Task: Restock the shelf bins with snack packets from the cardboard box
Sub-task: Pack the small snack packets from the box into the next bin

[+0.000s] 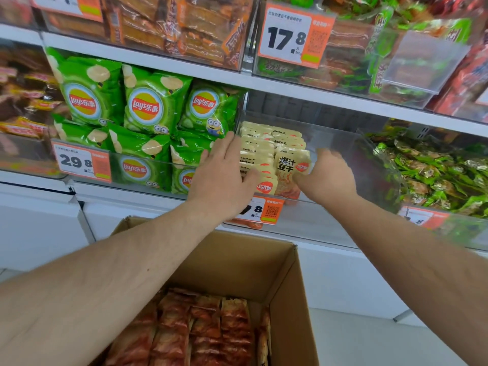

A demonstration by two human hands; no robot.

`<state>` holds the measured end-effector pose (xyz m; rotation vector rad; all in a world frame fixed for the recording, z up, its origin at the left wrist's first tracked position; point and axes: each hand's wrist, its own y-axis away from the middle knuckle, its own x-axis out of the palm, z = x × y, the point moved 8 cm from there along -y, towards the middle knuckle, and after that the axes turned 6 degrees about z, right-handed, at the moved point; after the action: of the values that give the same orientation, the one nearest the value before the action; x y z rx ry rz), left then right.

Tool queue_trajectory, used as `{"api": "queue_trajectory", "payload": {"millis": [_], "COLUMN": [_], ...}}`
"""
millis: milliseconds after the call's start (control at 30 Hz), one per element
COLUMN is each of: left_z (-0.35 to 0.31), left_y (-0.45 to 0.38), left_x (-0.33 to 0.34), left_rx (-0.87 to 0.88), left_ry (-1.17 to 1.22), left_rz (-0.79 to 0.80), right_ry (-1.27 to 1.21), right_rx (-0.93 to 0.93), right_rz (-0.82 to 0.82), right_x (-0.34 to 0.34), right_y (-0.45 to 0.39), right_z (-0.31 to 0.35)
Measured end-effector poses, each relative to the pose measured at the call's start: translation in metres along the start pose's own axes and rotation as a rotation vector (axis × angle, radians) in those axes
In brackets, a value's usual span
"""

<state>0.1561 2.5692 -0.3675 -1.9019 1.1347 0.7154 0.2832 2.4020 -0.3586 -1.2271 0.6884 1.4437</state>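
Place: a shop with white shelves [163, 62] and clear plastic bins, seen from above the arms.
Far left bins: brown and orange packets, too blurry to count.
Chip bags: green bags [154, 100] fill the next bin; three stand in the top row and more sit below, some partly hidden.
Price tags: five orange and white tags show in full, and a bit of one more peeks in at the top left; one [80, 162] reads 29.8 and one [294, 35] reads 17.8.
Left hand: the left hand [224, 170] lies flat with fingers spread, pressing on the left side of the pale packets.
Snack packets: pale yellow packets [260, 143] stand in two rows in the middle bin [343, 143]; too many overlap to count them.
Right hand: the right hand [327, 173] is curled and pinches the front packet [287, 167] at its right edge.
Right bin: many small green packets [435, 175] in a heap.
Top bins: brown, orange and green packets, blurry.
Cardboard box: one open box [280, 265] sits low between the arms, below the middle bin.
In the box: red packets [200, 328] packed in rows.
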Motion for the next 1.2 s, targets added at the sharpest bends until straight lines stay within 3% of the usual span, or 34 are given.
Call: {"api": "queue_trajectory", "payload": {"millis": [67, 133, 200, 267, 467, 600, 733, 933, 1100, 1200], "left_z": [0.002, 0.016, 0.041, 0.069, 0.143, 0.177, 0.197, 0.221, 0.234, 0.233], "left_y": [0.023, 0.048, 0.073, 0.093, 0.136, 0.145, 0.151, 0.158, 0.187, 0.215], "left_x": [-0.013, -0.011, 0.008, 0.025, 0.06, 0.074, 0.09, 0.099, 0.103, 0.112], "left_rx": [0.046, 0.033, -0.054, -0.138, -0.333, -0.454, -0.52, -0.659, -1.043, -1.287], "left_ry": [0.025, 0.037, 0.04, 0.046, 0.013, 0.071, 0.096, 0.171, 0.546, 0.815], "left_rz": [-0.043, 0.034, 0.227, 0.396, 0.729, 0.772, 0.811, 0.813, 0.72, 0.722], "right_ry": [-0.004, -0.089, -0.17, -0.182, 0.118, 0.177, 0.193, 0.239, -0.061, -0.294], "right_rx": [-0.299, -0.594, -0.788, -0.837, -0.404, -0.197, -0.12, -0.172, -0.111, -0.182], "right_rz": [-0.314, -0.479, -0.382, -0.191, 0.651, 0.85, 0.867, 0.763, 0.569, 0.503], "right_x": [-0.014, -0.009, 0.023, 0.067, 0.248, 0.33, 0.387, 0.423, 0.372, 0.321], "right_y": [0.041, 0.09, 0.124, 0.138, 0.124, 0.136, 0.148, 0.15, 0.148, 0.168], "right_z": [0.038, 0.072, 0.096, 0.109, 0.061, 0.017, -0.006, -0.003, 0.012, 0.038]}}
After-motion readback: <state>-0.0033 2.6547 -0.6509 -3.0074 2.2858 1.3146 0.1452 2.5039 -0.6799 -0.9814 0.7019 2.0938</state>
